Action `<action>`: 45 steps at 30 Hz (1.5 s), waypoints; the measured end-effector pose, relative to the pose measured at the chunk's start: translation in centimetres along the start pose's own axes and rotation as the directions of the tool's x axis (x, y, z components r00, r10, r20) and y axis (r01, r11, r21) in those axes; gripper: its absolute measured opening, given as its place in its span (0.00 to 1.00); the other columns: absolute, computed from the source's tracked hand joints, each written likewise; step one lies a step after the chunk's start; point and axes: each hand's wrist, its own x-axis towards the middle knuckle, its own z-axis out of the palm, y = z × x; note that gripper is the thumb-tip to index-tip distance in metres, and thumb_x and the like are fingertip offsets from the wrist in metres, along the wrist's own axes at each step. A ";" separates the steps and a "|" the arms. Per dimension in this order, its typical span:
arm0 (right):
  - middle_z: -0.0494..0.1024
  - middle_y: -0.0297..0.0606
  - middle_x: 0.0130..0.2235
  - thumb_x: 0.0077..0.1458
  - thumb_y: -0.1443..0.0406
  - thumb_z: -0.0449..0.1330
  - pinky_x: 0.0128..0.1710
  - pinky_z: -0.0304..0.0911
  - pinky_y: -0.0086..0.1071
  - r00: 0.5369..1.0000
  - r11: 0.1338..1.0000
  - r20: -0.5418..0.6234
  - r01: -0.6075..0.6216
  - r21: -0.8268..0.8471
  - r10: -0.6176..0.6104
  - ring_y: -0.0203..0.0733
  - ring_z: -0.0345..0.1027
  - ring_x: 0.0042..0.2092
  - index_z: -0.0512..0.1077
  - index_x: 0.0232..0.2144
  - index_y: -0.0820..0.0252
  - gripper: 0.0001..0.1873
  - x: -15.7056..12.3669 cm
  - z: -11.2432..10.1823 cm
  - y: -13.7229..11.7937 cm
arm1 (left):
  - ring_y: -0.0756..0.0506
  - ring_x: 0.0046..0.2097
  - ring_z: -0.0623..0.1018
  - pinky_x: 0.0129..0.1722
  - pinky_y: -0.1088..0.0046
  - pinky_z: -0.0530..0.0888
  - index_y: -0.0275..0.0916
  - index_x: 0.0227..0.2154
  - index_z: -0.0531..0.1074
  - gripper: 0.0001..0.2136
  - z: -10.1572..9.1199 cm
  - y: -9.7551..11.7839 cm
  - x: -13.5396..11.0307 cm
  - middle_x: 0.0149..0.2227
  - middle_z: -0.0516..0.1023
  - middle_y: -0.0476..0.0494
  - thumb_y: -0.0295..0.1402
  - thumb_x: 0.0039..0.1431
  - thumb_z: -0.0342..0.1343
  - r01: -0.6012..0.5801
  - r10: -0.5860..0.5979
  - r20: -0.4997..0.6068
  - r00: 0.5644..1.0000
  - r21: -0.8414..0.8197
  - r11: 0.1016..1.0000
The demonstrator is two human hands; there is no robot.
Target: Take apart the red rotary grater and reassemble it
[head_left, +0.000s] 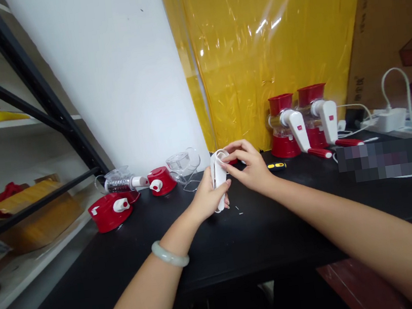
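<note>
My left hand (206, 198) is wrapped round a white plastic crank handle (218, 178) held upright over the black table (241, 241). My right hand (248, 166) pinches the top end of the same white part, fingers curled over its ring. A pale green bangle (169, 254) sits on my left wrist. A few tiny white bits (239, 210) lie on the table just below the hands.
Two assembled red-and-white hand-crank machines (303, 120) stand at the back right. Red bases (110, 211), a grater drum (120, 182) and a clear hopper (182, 164) lie at the back left. A yellow-black screwdriver (277, 166) lies behind my right hand. White power strip and cables (390, 118) sit far right. A metal shelf (17, 150) stands left.
</note>
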 end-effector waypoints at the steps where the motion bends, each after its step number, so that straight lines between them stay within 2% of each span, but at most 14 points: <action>1: 0.70 0.42 0.42 0.54 0.67 0.61 0.45 0.68 0.42 1.000 1.000 0.004 0.009 -0.004 -0.009 0.43 0.69 0.45 0.73 0.32 0.57 0.01 0.0 0.0 0.1 | 0.50 0.17 0.71 0.16 0.74 0.72 0.41 0.56 0.51 0.30 0.0 -0.1 0.1 0.18 0.66 0.59 0.39 0.55 0.59 -0.001 0.001 -0.015 1.000 0.022 1.000; 7: 0.70 0.41 0.40 0.54 0.68 0.60 0.42 0.68 0.40 1.000 0.999 0.004 0.016 -0.034 -0.016 0.42 0.69 0.42 0.71 0.29 0.58 0.02 -0.2 0.1 0.5 | 0.50 0.17 0.70 0.16 0.74 0.71 0.41 0.55 0.52 0.29 0.2 -0.5 0.1 0.20 0.66 0.58 0.41 0.55 0.59 -0.056 0.059 -0.050 0.997 0.075 0.996; 15: 0.69 0.40 0.39 0.54 0.67 0.60 0.40 0.69 0.39 1.000 0.999 0.030 0.010 -0.039 -0.009 0.41 0.68 0.40 0.69 0.28 0.57 0.04 -0.1 0.0 0.5 | 0.49 0.19 0.73 0.18 0.72 0.73 0.42 0.52 0.53 0.24 0.4 -0.7 -0.2 0.26 0.68 0.54 0.46 0.59 0.53 -0.095 0.132 -0.127 0.983 0.262 0.960; 20: 0.69 0.40 0.38 0.55 0.67 0.59 0.40 0.68 0.38 0.999 1.000 0.043 0.004 -0.020 -0.003 0.41 0.68 0.40 0.69 0.27 0.58 0.04 -0.1 0.1 0.4 | 0.49 0.19 0.73 0.18 0.74 0.71 0.40 0.52 0.54 0.22 0.5 -0.5 -0.6 0.23 0.69 0.55 0.46 0.61 0.50 -0.129 0.181 -0.133 0.974 0.329 0.936; 29: 0.70 0.40 0.38 0.56 0.65 0.58 0.43 0.67 0.41 0.998 1.000 0.057 -0.017 -0.007 0.018 0.42 0.68 0.41 0.68 0.28 0.57 0.05 -0.2 0.1 0.3 | 0.49 0.19 0.73 0.21 0.75 0.69 0.39 0.51 0.58 0.20 0.3 -0.7 -0.6 0.23 0.71 0.52 0.42 0.61 0.52 -0.169 0.255 -0.174 0.951 0.398 0.902; 36: 0.70 0.39 0.35 0.57 0.65 0.57 0.41 0.67 0.38 0.997 0.999 0.052 -0.050 0.001 0.050 0.41 0.68 0.40 0.67 0.26 0.57 0.07 0.0 0.2 -0.1 | 0.45 0.27 0.76 0.29 0.70 0.72 0.39 0.51 0.59 0.19 0.4 -0.4 -0.6 0.32 0.75 0.43 0.42 0.61 0.51 -0.137 0.278 -0.205 0.938 0.518 0.844; 41: 0.70 0.38 0.35 0.57 0.65 0.57 0.39 0.67 0.37 0.996 0.996 0.037 -0.080 0.041 0.078 0.40 0.68 0.38 0.67 0.26 0.57 0.07 0.1 0.4 -0.2 | 0.43 0.30 0.77 0.33 0.67 0.72 0.39 0.52 0.58 0.21 0.7 -0.2 -0.7 0.36 0.75 0.39 0.40 0.59 0.53 -0.184 0.327 -0.199 0.924 0.516 0.836; 45: 0.70 0.39 0.35 0.58 0.65 0.57 0.39 0.67 0.38 0.995 0.995 0.039 -0.092 0.050 0.090 0.41 0.68 0.39 0.66 0.26 0.57 0.08 0.1 0.4 -0.2 | 0.44 0.27 0.76 0.32 0.68 0.71 0.39 0.53 0.58 0.22 1.0 -0.3 -0.7 0.32 0.75 0.42 0.39 0.59 0.54 -0.171 0.293 -0.213 0.932 0.456 0.873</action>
